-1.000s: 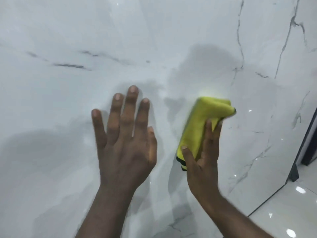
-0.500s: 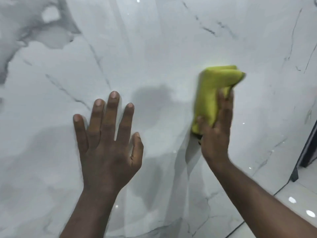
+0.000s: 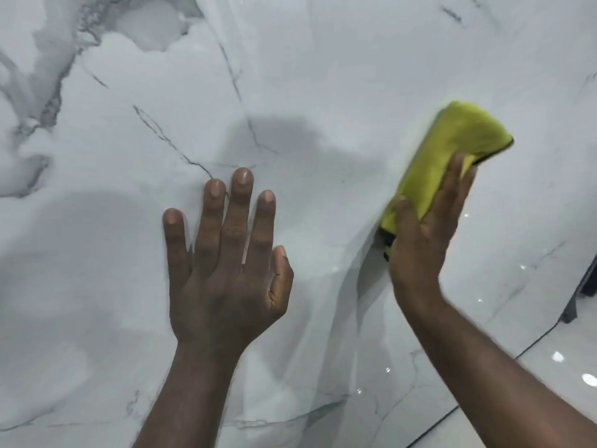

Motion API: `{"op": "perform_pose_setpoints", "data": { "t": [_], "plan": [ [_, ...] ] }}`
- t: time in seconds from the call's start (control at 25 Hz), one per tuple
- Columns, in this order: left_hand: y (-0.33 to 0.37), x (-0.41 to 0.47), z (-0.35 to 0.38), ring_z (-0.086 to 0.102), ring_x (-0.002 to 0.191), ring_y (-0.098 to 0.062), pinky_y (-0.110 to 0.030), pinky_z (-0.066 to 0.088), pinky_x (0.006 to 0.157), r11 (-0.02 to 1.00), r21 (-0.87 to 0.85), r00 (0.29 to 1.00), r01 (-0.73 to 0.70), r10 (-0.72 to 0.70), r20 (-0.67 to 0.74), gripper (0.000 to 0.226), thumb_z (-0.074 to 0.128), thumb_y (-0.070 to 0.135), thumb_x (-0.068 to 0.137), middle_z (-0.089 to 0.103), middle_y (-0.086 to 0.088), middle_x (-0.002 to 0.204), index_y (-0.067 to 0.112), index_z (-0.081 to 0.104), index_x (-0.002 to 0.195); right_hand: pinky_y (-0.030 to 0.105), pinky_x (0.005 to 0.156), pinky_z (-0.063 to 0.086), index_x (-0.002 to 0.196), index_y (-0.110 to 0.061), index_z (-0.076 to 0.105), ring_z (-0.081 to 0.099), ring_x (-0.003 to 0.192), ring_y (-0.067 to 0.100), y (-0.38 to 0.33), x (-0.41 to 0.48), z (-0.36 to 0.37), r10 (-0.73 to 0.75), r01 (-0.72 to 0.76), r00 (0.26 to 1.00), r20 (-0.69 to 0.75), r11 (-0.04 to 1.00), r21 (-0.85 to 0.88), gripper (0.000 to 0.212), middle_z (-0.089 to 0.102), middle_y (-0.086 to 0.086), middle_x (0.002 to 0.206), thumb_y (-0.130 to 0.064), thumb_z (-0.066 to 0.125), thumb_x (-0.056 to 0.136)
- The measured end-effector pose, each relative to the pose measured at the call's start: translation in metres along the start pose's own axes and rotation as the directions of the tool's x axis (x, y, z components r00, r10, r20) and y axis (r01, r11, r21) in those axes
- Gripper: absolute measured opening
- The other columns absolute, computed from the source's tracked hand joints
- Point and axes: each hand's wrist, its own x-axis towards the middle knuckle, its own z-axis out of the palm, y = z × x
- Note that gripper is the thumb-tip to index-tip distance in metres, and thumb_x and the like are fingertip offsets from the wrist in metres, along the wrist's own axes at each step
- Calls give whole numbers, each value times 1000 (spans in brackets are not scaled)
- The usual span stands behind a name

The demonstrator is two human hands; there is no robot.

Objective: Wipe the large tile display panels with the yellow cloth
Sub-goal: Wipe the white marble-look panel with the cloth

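A large glossy white marble-look tile panel [image 3: 323, 76] with grey veins fills the view. My left hand [image 3: 226, 270] lies flat against it, fingers straight and slightly spread, low in the middle. A folded yellow cloth [image 3: 452, 147] with a dark edge lies on the panel at the right. My right hand [image 3: 423, 231] presses the cloth against the tile with straight fingers laid over its lower half, the thumb along its left side. The cloth's upper end sticks out past my fingertips.
The panel's lower right edge runs as a dark line [image 3: 523, 350], with shiny white floor tiles [image 3: 568, 383] beyond it. A dark frame or stand foot [image 3: 578, 299] sits at the far right edge.
My right hand has slid the cloth up and to the right across the panel. My left hand stays flat on the tile, and the view has shifted up along the panel.
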Motion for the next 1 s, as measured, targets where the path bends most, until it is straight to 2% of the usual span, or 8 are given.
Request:
{"op": "perform_pose_setpoints", "data": {
  "t": [0.16,0.36,0.4,0.48,0.52,0.68,0.88,1.0],
  "plan": [
    [3,-5,0,36,157,-43,-66,19,130,999,34,1000,25,-25,10,71,69,30,96,38,-20,169,6,52,160,49,133,10,167,-37,22,1,166,27,25,-71,-1,-369,419,863,345,905,-79,79,-5,-3,178,-31,63,100],
    [3,6,-4,39,154,-44,-69,25,127,999,36,999,35,-36,24,67,69,30,97,42,-21,166,5,56,157,55,132,11,169,-15,20,5,165,27,16,-47,5,-158,173,973,167,982,-80,77,0,24,176,-25,63,106],
    [2,3,-7,39,155,-43,-69,26,126,998,35,998,43,-44,42,65,69,30,99,41,-20,167,6,55,158,57,131,11,169,-17,19,4,165,34,13,-60,6,-258,291,937,233,950,-117,78,-2,22,177,-28,63,106],
    [-1,-11,-20,37,157,-42,-66,26,127,999,7,994,34,-34,102,62,67,28,103,36,-18,169,7,52,160,59,131,12,169,-29,21,4,164,41,17,-87,-3,-477,556,762,438,828,-65,74,-4,8,178,-33,62,107],
    [-5,-21,-29,38,157,-42,-65,26,128,999,-11,991,35,-34,133,62,66,26,104,36,-18,169,6,51,161,61,130,14,168,-29,25,6,163,42,18,-86,-9,-521,596,721,458,802,-26,73,-2,7,178,-31,63,106],
    [-39,-73,-77,36,155,-49,-67,24,128,984,32,955,177,-180,237,68,70,24,101,40,-28,167,-1,47,161,66,126,17,162,2,33,12,160,51,-3,-88,6,-258,289,916,306,956,-58,73,9,41,168,-15,70,102],
    [-86,-134,-133,29,162,-44,-67,22,131,965,108,898,240,-263,351,74,70,26,99,31,-24,174,1,43,164,64,129,12,162,-15,40,8,161,51,-21,-182,20,-464,544,674,574,838,39,68,13,30,172,-14,70,102],
    [-125,-162,-161,24,164,-41,-65,21,132,949,140,884,283,-315,346,79,71,26,97,27,-20,176,4,40,166,64,129,10,162,-4,37,9,161,51,-55,-203,48,-382,405,826,415,913,35,70,10,38,170,-9,70,101]
  ]
}}
